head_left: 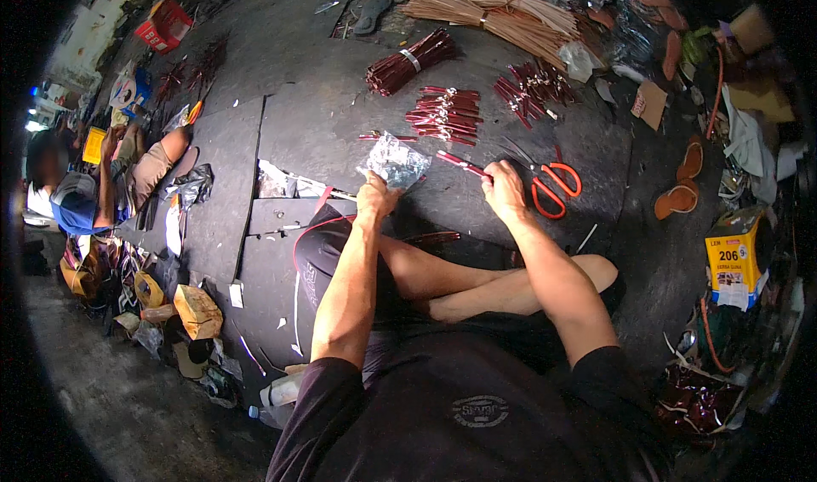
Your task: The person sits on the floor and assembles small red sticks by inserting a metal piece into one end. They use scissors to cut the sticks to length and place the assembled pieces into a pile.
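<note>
My left hand (376,198) is closed on the lower end of a crumpled clear plastic bag (395,160) with shiny bits inside. In my right hand (505,189) is one end of a thin dark red strap (460,163), its other end pointing at the bag without touching it. Scissors (557,189) with orange-red handles lie just right of that hand. Beyond the bag is a row of dark red straps (444,114) with metal pieces on them. Part of another strap (374,136) shows left of the bag.
A banded bundle of dark red strips (410,62), a loose strap pile (534,92) and tan strips (494,14) lie farther off. Sandals (678,199) and a yellow can (735,256) stand right. Another person (94,180) sits at left beside bags and boxes.
</note>
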